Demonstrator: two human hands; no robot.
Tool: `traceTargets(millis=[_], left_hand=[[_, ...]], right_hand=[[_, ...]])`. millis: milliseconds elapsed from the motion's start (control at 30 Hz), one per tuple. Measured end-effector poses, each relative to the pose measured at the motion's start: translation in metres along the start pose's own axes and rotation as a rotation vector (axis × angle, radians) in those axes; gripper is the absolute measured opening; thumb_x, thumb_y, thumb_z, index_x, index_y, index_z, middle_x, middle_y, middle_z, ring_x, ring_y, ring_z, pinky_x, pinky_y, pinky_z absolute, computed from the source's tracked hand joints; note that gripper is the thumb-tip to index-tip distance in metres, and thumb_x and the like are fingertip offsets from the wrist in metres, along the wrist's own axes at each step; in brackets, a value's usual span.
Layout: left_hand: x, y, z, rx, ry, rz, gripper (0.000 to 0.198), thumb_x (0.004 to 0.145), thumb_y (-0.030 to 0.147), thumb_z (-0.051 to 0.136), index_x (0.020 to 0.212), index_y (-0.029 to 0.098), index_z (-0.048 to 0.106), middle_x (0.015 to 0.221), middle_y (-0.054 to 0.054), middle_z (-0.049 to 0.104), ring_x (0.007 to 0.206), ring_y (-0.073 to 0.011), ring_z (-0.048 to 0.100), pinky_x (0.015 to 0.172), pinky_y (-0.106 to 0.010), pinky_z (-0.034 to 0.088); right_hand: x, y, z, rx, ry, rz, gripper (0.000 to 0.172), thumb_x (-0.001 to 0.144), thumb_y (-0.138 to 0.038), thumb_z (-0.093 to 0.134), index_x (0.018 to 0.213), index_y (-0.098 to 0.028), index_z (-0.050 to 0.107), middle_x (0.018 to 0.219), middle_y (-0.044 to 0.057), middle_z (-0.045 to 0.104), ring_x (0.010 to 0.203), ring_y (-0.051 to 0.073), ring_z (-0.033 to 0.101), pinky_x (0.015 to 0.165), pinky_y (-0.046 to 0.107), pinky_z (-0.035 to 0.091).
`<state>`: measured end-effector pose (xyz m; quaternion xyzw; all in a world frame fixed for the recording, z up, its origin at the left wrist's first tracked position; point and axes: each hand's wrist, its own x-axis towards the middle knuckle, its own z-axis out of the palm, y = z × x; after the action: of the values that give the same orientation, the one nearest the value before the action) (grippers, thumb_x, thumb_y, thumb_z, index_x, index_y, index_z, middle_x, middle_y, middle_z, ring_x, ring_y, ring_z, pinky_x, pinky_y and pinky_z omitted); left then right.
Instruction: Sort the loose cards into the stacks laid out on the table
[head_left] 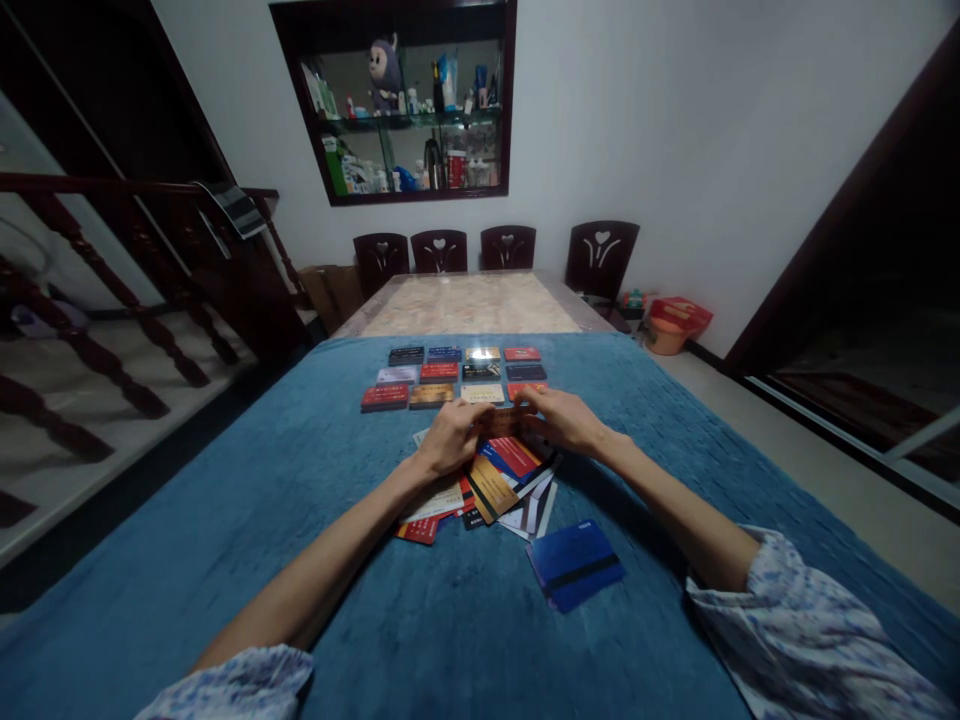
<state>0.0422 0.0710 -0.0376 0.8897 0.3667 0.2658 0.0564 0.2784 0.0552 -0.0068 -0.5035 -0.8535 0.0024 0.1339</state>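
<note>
My left hand [450, 440] and my right hand [562, 418] meet over a loose pile of plastic cards [499, 482] on a blue cloth [300, 520]. Both hands pinch one brownish card [504, 422] between them, fingers curled onto its ends. Just beyond the hands, several cards lie in neat rows [457, 376], red, dark, blue and pale ones side by side. A blue card with a black stripe [575, 564] lies apart, nearer to me on the right.
The blue cloth covers the near part of a long table; its bare marble top [469, 303] shows beyond. Several dark chairs [510, 247] stand at the far end. A wooden stair railing [112, 280] runs on the left, a wall shelf [409, 105] hangs behind.
</note>
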Motion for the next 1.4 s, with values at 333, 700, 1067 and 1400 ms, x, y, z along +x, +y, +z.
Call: traceTargets(millis=[333,700,1067,1400], left_hand=[[-0.001,0.009,0.001,0.114,-0.070,-0.065,0.048,0.083,0.009,0.051,0.131,0.016,0.053,0.119,-0.013,0.067,0.107,-0.0286,0.058,0.091,-0.044,0.043],[-0.001,0.005,0.003,0.081,-0.052,-0.073,0.050,0.087,0.012,0.048,0.137,0.014,0.049,0.124,-0.016,0.065,0.114,-0.0289,0.057,0.097,-0.047,0.040],[0.002,0.004,-0.009,0.098,-0.088,-0.084,0.054,0.082,0.022,0.062,0.135,0.018,0.051,0.115,-0.012,0.062,0.112,-0.0300,0.054,0.101,-0.049,0.037],[0.004,0.003,-0.020,0.140,-0.137,-0.059,0.053,0.082,0.024,0.063,0.133,0.018,0.052,0.125,-0.013,0.055,0.117,-0.0311,0.050,0.102,-0.052,0.034]], right_hand=[[0.000,-0.003,0.003,0.025,-0.048,-0.009,0.052,0.074,-0.011,0.062,0.125,-0.018,0.053,0.118,0.012,0.068,0.106,0.025,0.061,0.083,0.030,0.043],[0.003,0.005,0.020,0.016,0.054,-0.061,0.042,0.080,-0.012,0.057,0.122,-0.017,0.054,0.116,0.013,0.063,0.108,0.024,0.056,0.086,0.033,0.042],[0.002,0.002,0.013,-0.043,0.052,-0.092,0.038,0.088,-0.029,0.059,0.123,-0.015,0.055,0.115,0.015,0.061,0.106,0.026,0.054,0.083,0.034,0.041],[0.001,0.012,0.015,-0.068,0.151,-0.201,0.043,0.088,-0.036,0.061,0.126,-0.018,0.058,0.116,0.015,0.059,0.103,0.028,0.050,0.082,0.038,0.044]])
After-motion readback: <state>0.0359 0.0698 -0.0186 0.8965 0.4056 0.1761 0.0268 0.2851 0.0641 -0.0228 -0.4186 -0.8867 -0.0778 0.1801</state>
